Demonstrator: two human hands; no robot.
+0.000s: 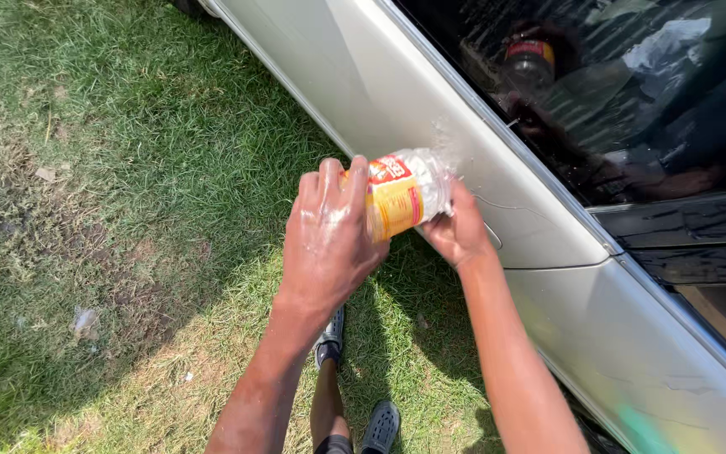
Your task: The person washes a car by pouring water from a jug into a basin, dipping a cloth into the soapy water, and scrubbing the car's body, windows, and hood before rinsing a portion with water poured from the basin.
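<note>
A clear plastic bottle (403,192) with a yellow and red label lies tilted on its side, its top end toward the car. My left hand (327,240) is wet and wraps around the bottle's base end. My right hand (459,231) grips the bottle near its neck from below. A spray of water (445,139) leaves the bottle against the silver car panel (397,84). The bottle's cap end is hidden behind blur and splash.
The silver car's side runs diagonally from top centre to bottom right, with a dark window (632,101) reflecting the bottle. Grass (128,168) covers the ground at left. My feet in dark sandals (355,378) stand below. A small scrap of litter (84,321) lies in the grass.
</note>
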